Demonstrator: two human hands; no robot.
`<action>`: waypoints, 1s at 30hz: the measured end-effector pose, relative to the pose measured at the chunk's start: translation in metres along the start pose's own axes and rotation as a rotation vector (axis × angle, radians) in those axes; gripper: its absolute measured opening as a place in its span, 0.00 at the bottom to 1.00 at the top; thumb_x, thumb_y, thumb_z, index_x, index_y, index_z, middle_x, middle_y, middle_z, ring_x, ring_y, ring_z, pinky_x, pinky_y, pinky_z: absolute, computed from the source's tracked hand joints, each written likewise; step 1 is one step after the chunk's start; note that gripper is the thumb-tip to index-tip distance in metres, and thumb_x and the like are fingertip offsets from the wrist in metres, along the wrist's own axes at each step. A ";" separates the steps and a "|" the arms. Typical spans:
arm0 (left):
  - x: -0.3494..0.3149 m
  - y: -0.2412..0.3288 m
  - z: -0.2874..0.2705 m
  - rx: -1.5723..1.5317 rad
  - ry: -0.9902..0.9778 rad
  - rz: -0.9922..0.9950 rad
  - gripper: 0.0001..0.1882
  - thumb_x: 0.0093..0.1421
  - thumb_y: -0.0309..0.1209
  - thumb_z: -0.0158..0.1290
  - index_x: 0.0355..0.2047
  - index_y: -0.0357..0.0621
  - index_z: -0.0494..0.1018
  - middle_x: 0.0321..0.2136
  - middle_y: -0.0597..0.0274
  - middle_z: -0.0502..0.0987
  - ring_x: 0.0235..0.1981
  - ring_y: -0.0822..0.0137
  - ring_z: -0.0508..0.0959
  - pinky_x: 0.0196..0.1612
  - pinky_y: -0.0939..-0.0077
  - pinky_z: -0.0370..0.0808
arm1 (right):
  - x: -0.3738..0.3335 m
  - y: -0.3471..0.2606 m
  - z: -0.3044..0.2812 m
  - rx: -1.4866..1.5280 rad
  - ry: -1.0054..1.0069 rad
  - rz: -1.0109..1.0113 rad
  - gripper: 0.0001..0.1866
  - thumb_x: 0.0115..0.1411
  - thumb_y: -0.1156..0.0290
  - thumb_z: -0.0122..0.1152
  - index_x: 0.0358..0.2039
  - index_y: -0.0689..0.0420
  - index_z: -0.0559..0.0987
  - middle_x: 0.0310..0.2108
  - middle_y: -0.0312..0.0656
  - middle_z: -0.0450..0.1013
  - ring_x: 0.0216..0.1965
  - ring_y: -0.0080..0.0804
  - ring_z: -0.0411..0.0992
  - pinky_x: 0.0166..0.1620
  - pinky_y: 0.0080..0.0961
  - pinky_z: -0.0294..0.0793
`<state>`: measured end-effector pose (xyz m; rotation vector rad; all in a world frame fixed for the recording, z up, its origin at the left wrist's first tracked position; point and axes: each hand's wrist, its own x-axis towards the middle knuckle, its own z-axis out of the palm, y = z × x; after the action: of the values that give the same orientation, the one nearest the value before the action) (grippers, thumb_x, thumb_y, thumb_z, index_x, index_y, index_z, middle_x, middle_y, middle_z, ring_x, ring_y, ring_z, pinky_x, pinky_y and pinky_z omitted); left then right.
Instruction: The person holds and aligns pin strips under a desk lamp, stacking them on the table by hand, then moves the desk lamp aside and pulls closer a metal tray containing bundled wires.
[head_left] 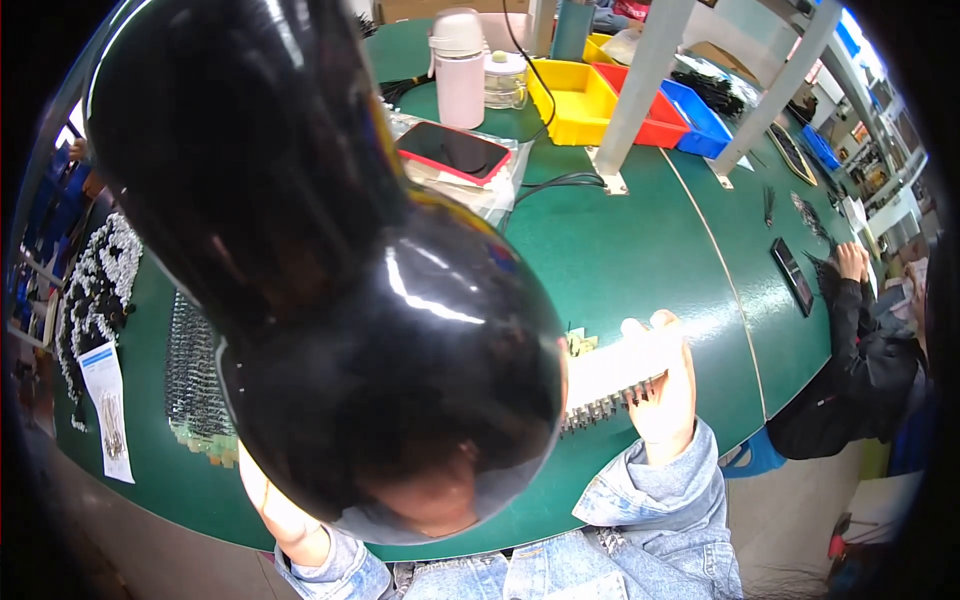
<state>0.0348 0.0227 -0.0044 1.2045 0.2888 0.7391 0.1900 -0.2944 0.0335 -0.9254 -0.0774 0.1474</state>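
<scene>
Two hands of the wearer reach in over one green bench (640, 240). The right hand (672, 400) grasps one strip (605, 405), its thumb and fingers closed about the right end; the strip lies just right of a big glossy black hood (400, 370), which hides its left end. Glare whitens the strip's face, and a row of dark pins lines its lower edge, too many and too blurred to count. The left hand (268, 498) is mostly behind the hood, so whether it grips anything I cannot tell.

Beyond the strip lies a small cluster of yellow-green bits (581, 342), number unclear. Left of the hood sits one block of dark, close-set rows (195, 355) with pale green ends, then one white paper slip (110, 415) and one heap of white and black pieces (105, 265), past counting.

At the back stand one pale pink bottle (460, 85) and one clear jar (505, 82). Three bins make a row: one yellow (572, 100), one red (660, 125), one blue (700, 115). Two grey posts rise beside them. There are two phones: one red-edged (455, 152) on plastic wrapping, one dark (792, 275) at right, near one co-worker's hand (852, 262) and black sleeve.
</scene>
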 end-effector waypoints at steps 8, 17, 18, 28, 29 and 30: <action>-0.007 0.042 0.050 0.730 -0.155 0.368 0.20 0.45 0.31 0.52 0.36 0.30 0.66 0.39 0.50 0.67 0.41 0.56 0.66 0.47 0.66 0.60 | 0.005 0.006 0.011 -0.108 -0.052 -0.045 0.13 0.58 0.61 0.44 0.35 0.59 0.65 0.35 0.45 0.68 0.41 0.32 0.67 0.42 0.24 0.67; -0.014 0.067 0.067 1.144 -0.875 0.170 0.20 0.41 0.35 0.58 0.35 0.40 0.70 0.31 0.55 0.70 0.33 0.57 0.70 0.37 0.67 0.67 | 0.000 0.012 -0.003 0.000 -0.100 0.161 0.11 0.58 0.64 0.43 0.34 0.60 0.66 0.33 0.41 0.67 0.39 0.32 0.68 0.40 0.22 0.67; -0.015 0.070 0.066 1.099 -0.922 0.135 0.19 0.42 0.35 0.57 0.35 0.41 0.70 0.31 0.56 0.70 0.32 0.59 0.70 0.37 0.69 0.67 | -0.001 0.013 -0.001 0.018 -0.093 0.206 0.11 0.58 0.65 0.43 0.34 0.60 0.66 0.33 0.41 0.67 0.38 0.32 0.68 0.39 0.22 0.67; -0.024 0.092 -0.017 0.778 -0.555 -0.323 0.13 0.51 0.27 0.48 0.38 0.37 0.68 0.25 0.60 0.71 0.22 0.68 0.70 0.27 0.80 0.68 | -0.011 0.004 0.016 -0.059 -0.350 0.270 0.13 0.54 0.67 0.48 0.36 0.62 0.65 0.35 0.49 0.69 0.33 0.33 0.70 0.38 0.24 0.69; -0.020 0.089 -0.024 0.644 -0.325 -0.515 0.11 0.51 0.25 0.47 0.36 0.35 0.68 0.24 0.60 0.71 0.21 0.69 0.70 0.25 0.82 0.67 | -0.011 0.003 0.009 -0.071 -0.374 0.260 0.13 0.53 0.68 0.49 0.36 0.62 0.65 0.35 0.51 0.69 0.33 0.34 0.70 0.38 0.25 0.69; -0.014 0.084 -0.027 0.644 -0.329 -0.513 0.11 0.51 0.25 0.47 0.36 0.35 0.68 0.24 0.60 0.71 0.21 0.69 0.70 0.25 0.82 0.67 | -0.012 0.003 0.005 -0.084 -0.397 0.249 0.14 0.52 0.69 0.51 0.37 0.63 0.65 0.35 0.52 0.69 0.33 0.34 0.70 0.38 0.25 0.69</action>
<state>-0.0213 0.0473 0.0610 1.7374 0.5583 -0.0229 0.1774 -0.2903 0.0341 -0.9777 -0.3382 0.5617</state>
